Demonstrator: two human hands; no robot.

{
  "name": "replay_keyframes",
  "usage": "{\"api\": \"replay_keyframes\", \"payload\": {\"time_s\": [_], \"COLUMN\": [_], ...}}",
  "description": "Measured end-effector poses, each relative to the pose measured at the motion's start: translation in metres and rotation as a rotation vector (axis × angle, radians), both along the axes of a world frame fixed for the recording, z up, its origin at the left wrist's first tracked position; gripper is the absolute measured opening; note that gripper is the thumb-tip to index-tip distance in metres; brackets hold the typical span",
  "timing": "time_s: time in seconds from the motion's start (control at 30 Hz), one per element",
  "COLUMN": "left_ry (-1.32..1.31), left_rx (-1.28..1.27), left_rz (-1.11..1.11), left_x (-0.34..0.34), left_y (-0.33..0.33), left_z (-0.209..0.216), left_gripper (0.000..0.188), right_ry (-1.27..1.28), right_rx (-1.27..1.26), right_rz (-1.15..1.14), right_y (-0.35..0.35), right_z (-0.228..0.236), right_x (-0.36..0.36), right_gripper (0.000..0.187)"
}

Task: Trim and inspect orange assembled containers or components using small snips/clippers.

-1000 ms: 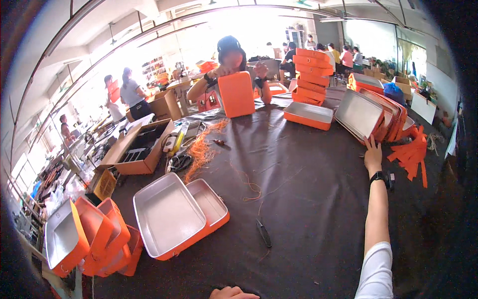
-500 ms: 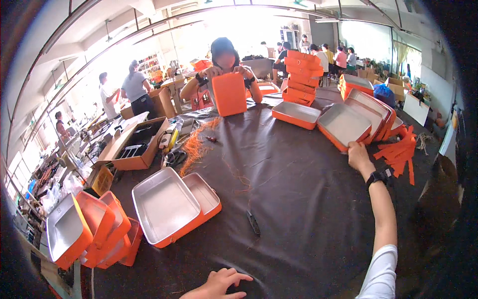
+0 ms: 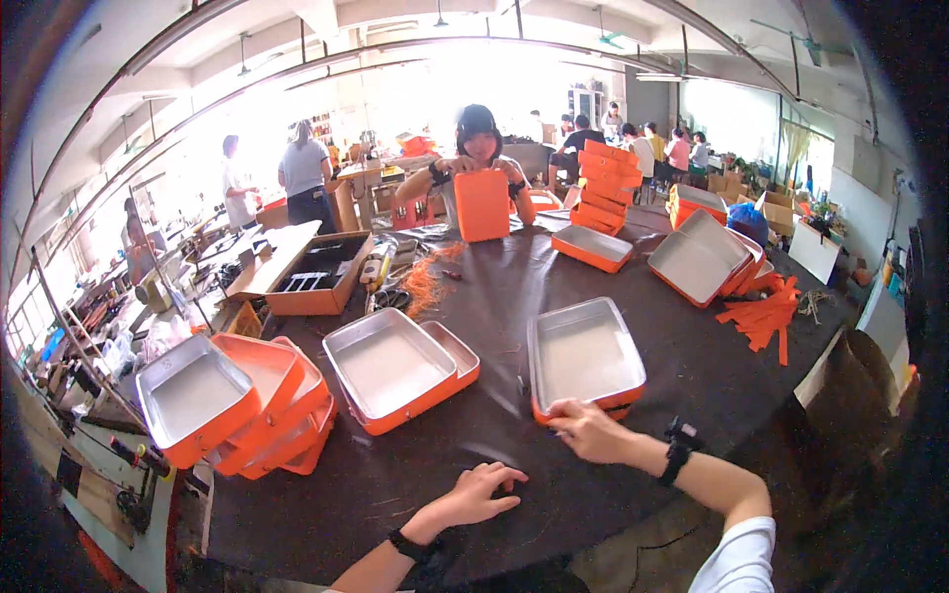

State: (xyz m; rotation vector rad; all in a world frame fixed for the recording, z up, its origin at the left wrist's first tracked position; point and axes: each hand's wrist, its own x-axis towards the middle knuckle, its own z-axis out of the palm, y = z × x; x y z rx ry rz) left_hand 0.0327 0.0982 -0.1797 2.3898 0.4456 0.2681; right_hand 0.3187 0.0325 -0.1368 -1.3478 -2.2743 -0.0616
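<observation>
A shallow orange case [image 3: 589, 354] with a grey-white lining lies open side up on the dark table [image 3: 534, 529], tilted a little. My right hand [image 3: 589, 431] is closed on its near edge, the fingertips at the rim. Nearer to me, my left hand [image 3: 481, 493] holds nothing, fingers apart and low over the table cover. To the left sits a pair of overlapping cases [image 3: 390, 364]. Further left leans a stack of several like cases [image 3: 198, 390].
Across the table a person [image 3: 478, 158] holds up an orange case [image 3: 482, 206]. Leaning cases [image 3: 700, 255], orange strips [image 3: 759, 314] and a tall orange stack [image 3: 605, 183] stand at the right. A cardboard box [image 3: 321, 277] and orange threads [image 3: 427, 282] lie back left.
My right hand has brought a case from the leaning group at the right to the table's middle. My left hand has come further into view. The whole view has shifted.
</observation>
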Motion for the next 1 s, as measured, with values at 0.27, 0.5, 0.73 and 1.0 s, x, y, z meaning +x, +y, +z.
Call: {"api": "replay_keyframes", "payload": {"time_s": [0.27, 0.5, 0.73, 1.0], "left_ry": [-0.058, -0.003, -0.035, -0.02], "left_rx": [0.044, -0.183, -0.045, -0.06], "left_rz": [0.002, 0.075, 0.096, 0.217], "left_x": [0.0, -0.026, -0.021, -0.024], "left_y": [-0.006, 0.002, -0.003, -0.008], "left_z": [0.0, 0.013, 0.014, 0.034], "left_gripper": [0.045, 0.05, 0.044, 0.038], "right_ry": [0.21, 0.105, 0.011, 0.309], "right_rx": [-0.014, 0.176, 0.213, 0.341], "right_rz": [-0.185, -0.54, -0.676, -0.552], "right_y": [0.072, 0.074, 0.059, 0.049], "right_z": [-0.025, 0.003, -0.004, 0.019], "right_x": [-0.064, -0.102, -0.046, -0.068], "right_gripper": [0.023, 0.023, 0.018, 0.021]}}
